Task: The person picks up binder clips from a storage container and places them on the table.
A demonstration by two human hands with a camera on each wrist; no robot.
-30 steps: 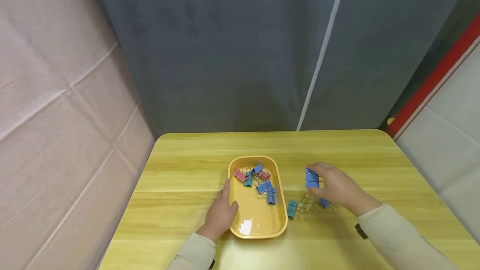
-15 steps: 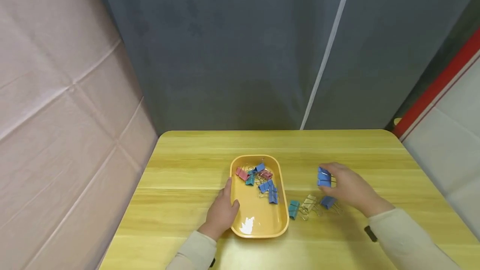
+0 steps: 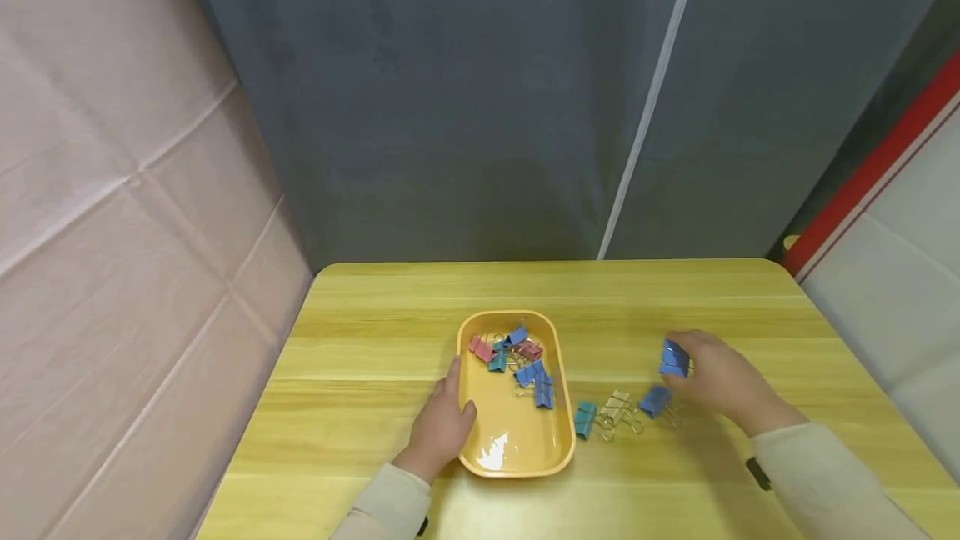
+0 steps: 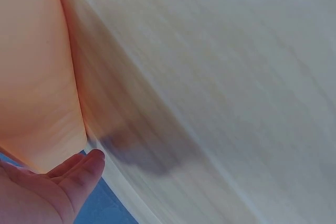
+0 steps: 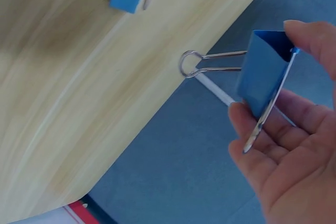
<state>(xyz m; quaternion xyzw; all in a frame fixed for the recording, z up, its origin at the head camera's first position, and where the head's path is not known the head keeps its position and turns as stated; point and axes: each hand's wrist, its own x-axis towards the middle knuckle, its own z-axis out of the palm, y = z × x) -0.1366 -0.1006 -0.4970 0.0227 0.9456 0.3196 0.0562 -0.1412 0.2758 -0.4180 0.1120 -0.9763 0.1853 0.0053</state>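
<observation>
A blue binder clip [image 5: 262,72] is pinched between the thumb and fingers of my right hand [image 3: 723,377], above the right part of the table. Its wire handles stick out in the right wrist view. My left hand [image 3: 438,423] rests with extended fingers along the left side of a yellow tray [image 3: 517,472]. Inside the tray lie several binder clips, among them a pink clip [image 3: 482,348], a teal clip [image 3: 497,359] and a blue clip [image 3: 543,392]. Right of the tray, a teal binder clip [image 3: 585,420], a yellow binder clip [image 3: 617,407] and a blue binder clip [image 3: 655,401] form a row.
The wood-patterned table [image 3: 360,340] ends at a dark grey backdrop [image 3: 450,107]. A pale cloth wall [image 3: 135,232] stands at the left, and a white panel with a red band [image 3: 847,190] at the right.
My right hand has moved rightward, away from the tray, still pinching the blue binder clip, which has turned slightly. The blue clip on the table is more exposed. My left hand stays at the tray.
</observation>
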